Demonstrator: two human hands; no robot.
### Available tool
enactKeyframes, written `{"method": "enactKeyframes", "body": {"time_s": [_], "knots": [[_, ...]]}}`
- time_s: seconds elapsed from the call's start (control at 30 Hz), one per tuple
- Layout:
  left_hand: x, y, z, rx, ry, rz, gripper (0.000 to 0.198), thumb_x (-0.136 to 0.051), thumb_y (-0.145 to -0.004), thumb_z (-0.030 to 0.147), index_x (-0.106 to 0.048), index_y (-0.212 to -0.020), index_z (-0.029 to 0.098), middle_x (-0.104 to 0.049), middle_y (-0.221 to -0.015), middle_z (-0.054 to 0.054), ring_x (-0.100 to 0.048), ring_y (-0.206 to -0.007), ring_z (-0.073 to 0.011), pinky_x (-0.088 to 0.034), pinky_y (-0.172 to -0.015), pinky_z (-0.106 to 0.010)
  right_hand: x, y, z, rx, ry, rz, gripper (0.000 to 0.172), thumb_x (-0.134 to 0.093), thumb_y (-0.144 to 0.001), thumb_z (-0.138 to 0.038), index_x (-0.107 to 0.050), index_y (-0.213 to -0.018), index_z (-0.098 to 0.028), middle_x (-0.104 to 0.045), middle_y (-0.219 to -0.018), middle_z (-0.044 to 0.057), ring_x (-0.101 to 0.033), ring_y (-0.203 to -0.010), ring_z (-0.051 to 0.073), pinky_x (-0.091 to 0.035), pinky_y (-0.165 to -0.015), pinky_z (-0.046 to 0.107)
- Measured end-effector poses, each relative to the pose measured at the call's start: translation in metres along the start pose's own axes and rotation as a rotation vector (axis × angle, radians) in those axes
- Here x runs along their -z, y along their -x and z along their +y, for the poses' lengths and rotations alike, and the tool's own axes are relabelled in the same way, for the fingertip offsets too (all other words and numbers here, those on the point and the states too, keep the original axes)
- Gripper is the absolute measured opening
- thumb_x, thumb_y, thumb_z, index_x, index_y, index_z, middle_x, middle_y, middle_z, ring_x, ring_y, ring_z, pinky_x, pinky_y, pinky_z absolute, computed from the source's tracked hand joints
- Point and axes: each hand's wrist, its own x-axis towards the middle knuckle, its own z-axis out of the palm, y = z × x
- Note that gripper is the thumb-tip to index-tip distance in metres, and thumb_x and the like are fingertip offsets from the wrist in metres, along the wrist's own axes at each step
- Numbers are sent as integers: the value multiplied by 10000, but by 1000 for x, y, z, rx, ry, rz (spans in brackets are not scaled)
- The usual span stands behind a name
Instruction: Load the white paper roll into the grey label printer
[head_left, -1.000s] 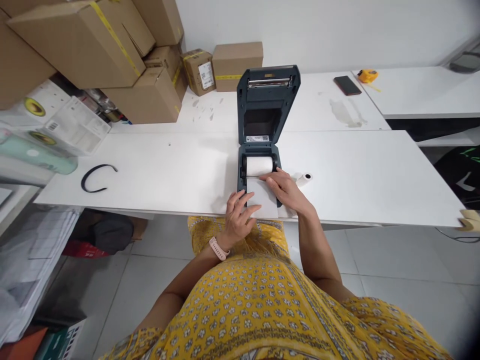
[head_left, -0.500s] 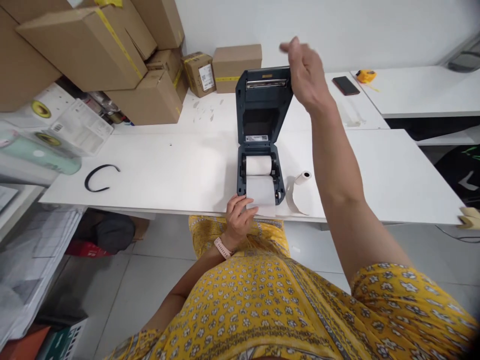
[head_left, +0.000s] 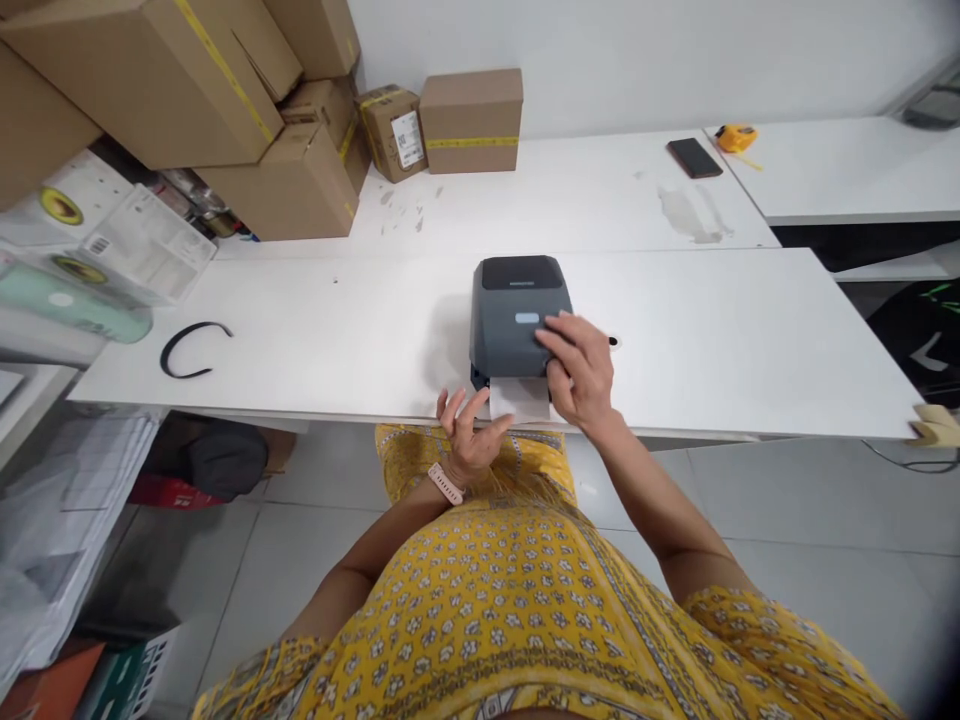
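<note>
Right hand (head_left: 585, 375), fingers bent, grip unclear, is at front-right of printer lid (head_left: 499, 335); left hand (head_left: 471, 440), loosely open, front-left by paper (head_left: 520, 400).

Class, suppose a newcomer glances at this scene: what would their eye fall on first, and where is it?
Probably the bright yellow patterned clothing filling the bottom centre. Next might come the dark grey machine mid-table, with the right hand at its lid's front right and the left hand near the white paper at its front. Large cardboard boxes also stand out, piled upper left.
</note>
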Motion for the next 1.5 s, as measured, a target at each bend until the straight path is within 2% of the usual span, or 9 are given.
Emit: {"method": "enactKeyframes", "body": {"time_s": [0.17, 0.3, 0.37, 0.53, 0.67, 0.97, 1.1, 1.33, 1.5], "knots": [[-8, 12, -14, -1, 107, -60, 146, -715, -933, 296, -755, -1074, 302, -635, -1442, -70, -393, -1541, -279, -292, -1282, -611, -9, 44, -12, -93, 8, -37, 529, -417, -1032, -258, -489, -1550, -339, -621, -1496, 58, -538, -1450, 297, -468, -1173, 586], [-25, 13, -38, 2, 106, -129, 662, -613, -938, 624, -547, -1458, 218, -462, -1621, -182, -343, -1578, -364, -282, -1280, -652, -20, 59, -18, -193, -68, 34, 518, -334, -1053, -279, -518, -1533, -345, -609, -1507, 36, -500, -1487, 286, -434, -1217, 599], [-32, 6, -50, -32, 141, -130, 753, -567, -946, 663, -458, -1531, 203, -395, -1667, -198, -280, -1606, -365, -260, -1294, -647, -27, 66, -18, -219, -73, 64, 514, -320, -1057, -297, -532, -1521, -362, -618, -1494, 18, -502, -1488, 280, -416, -1237, 605], [-34, -20, -62, -144, 286, -241, 626, -494, -1028, 535, -374, -1560, 227, -424, -1653, -188, -297, -1607, -302, -308, -1296, -592, -38, 77, -16, -246, -75, 138, 508, -305, -1060, -321, -563, -1495, -370, -639, -1464, -6, -512, -1480, 262, -393, -1268, 591], [-32, -27, -59, -146, 324, -227, 569, -529, -1023, 501, -408, -1502, 217, -484, -1592, -188, -329, -1594, -302, -401, -1257, -561, -40, 77, -18, -253, -59, 150, 521, -303, -1050, -285, -574, -1489, -361, -638, -1469, -23, -511, -1480, 240, -401, -1273, 558], [-39, -4, -61, -39, 292, -273, 491, -556, -970, 634, -510, -1283, 258, -634, -1381, -127, -494, -1487, -304, -440, -1225, -592, -40, 80, -22, -300, -49, 166, 529, -303, -1034, -271, -618, -1450, -357, -670, -1428, -19, -545, -1451, 246, -413, -1268, 556], [-41, 1, -59, 12, 386, -229, 491, -645, -916, 645, -550, -1198, 254, -646, -1365, -116, -523, -1456, -313, -420, -1241, -583, -44, 84, -20, -277, -58, 196, 518, -323, -1029, -305, -633, -1440, -366, -694, -1398, -4, -574, -1421, 273, -431, -1252, 578], [-37, -10, -50, 41, 332, -255, 495, -656, -945, 532, -487, -1334, 277, -595, -1455, -129, -462, -1512, -302, -421, -1239, -596, -25, 72, -23, -345, -118, 90, 489, -328, -1051, -313, -627, -1428, -403, -683, -1424, -41, -555, -1446, 252, -437, -1239, 603], [-12, -27, -36, 111, 406, -362, 555, -587, -995, 434, -415, -1486, 241, -463, -1603, -180, -330, -1589, -325, -394, -1244, -611, -4, 51, -33, -508, -268, 31, 404, -378, -1071, -315, -710, -1299, -347, -728, -1353, 2, -573, -1423, 255, -439, -1219, 612]]}}
